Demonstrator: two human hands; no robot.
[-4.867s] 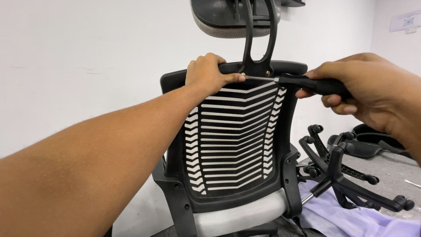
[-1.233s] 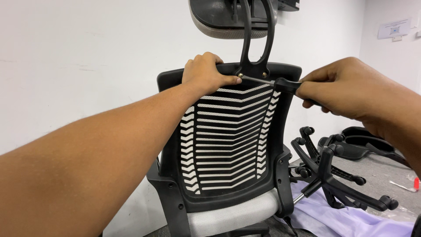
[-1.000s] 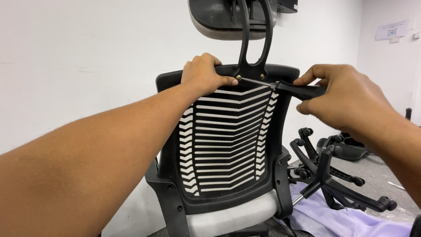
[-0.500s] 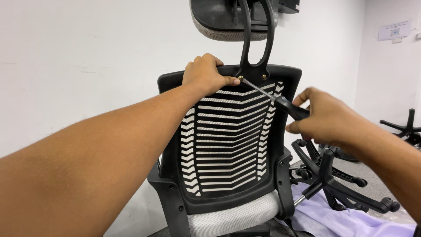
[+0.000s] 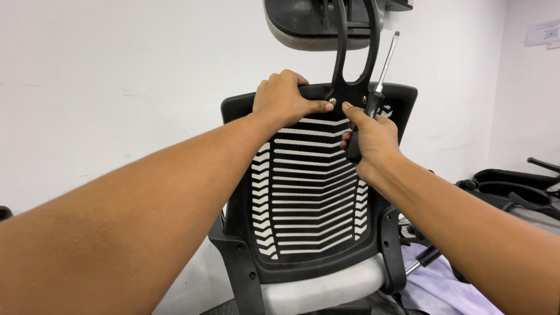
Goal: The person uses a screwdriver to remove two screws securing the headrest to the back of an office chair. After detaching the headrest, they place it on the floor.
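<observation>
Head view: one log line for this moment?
left hand: grips chair back top | right hand: holds screwdriver, blade up, off screws | headrest bracket: on chair

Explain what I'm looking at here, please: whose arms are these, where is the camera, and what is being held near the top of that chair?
There is no machine here. The camera sits on a person's head and looks forward and down, so the two bare arms coming in from the bottom are that person's own.

The left hand grips the top edge of a black office chair backrest, which has a slatted black-and-white back. The right hand holds a screwdriver by its black handle, the shaft pointing up and its tip touching nothing. That hand's fingers reach toward the brass screws where the headrest bracket meets the backrest.

Below is the grey mesh seat. At the lower right lie a pale purple sheet and other black chair parts on the floor.
</observation>
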